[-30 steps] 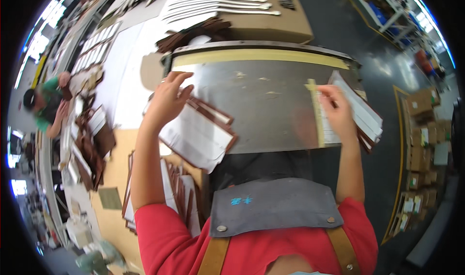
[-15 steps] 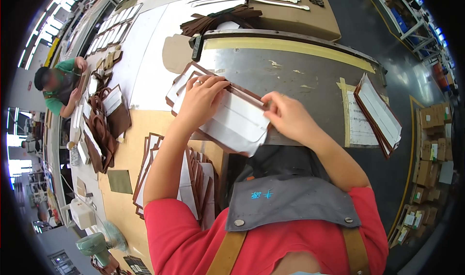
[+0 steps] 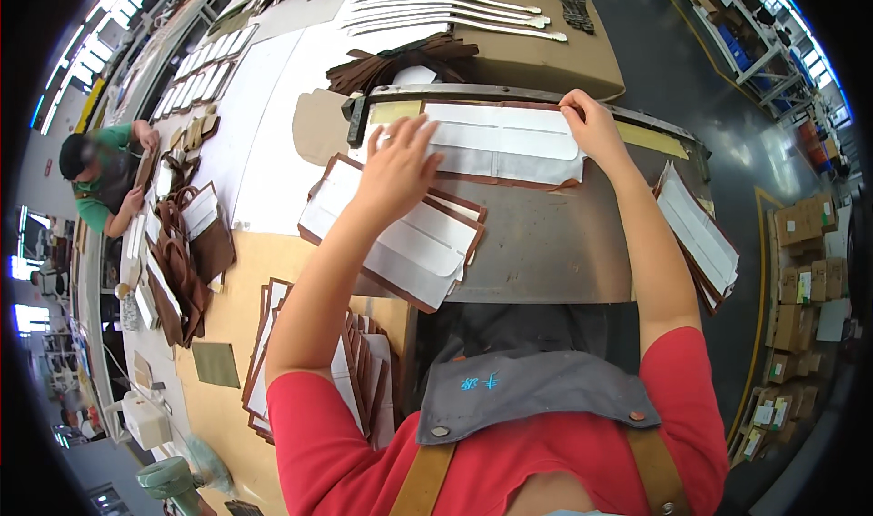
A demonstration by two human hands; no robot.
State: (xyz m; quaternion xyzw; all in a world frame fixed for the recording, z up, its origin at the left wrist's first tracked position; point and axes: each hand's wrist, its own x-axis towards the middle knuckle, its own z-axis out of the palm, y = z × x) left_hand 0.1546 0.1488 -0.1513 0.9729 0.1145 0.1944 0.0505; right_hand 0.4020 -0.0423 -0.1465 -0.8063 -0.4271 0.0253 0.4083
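The right hand [image 3: 597,134] pinches the far right corner of a flat, brown-edged white rectangular panel [image 3: 509,143] on the smooth grey metal plate's [image 3: 546,252] far side; the left hand [image 3: 395,169], loosely spread, is at its left end, contact unclear. It looks light and bendable, best held by opposite edges.

There are two bare hands, one left hand [image 3: 396,166] and one right hand [image 3: 591,130]; one single brown-edged white panel [image 3: 509,143]; and one metal plate [image 3: 546,243]. Further panels form three piles: one left pile [image 3: 409,252], one right pile [image 3: 696,234] and one lower pile [image 3: 373,380], each holding several, exact numbers hidden by overlap. Also in view are at least four pale strips [image 3: 455,9], one brown bundle [image 3: 400,66], one green square [image 3: 215,364], one apron [image 3: 536,398] with two studs [image 3: 441,431], and one co-worker [image 3: 105,175].
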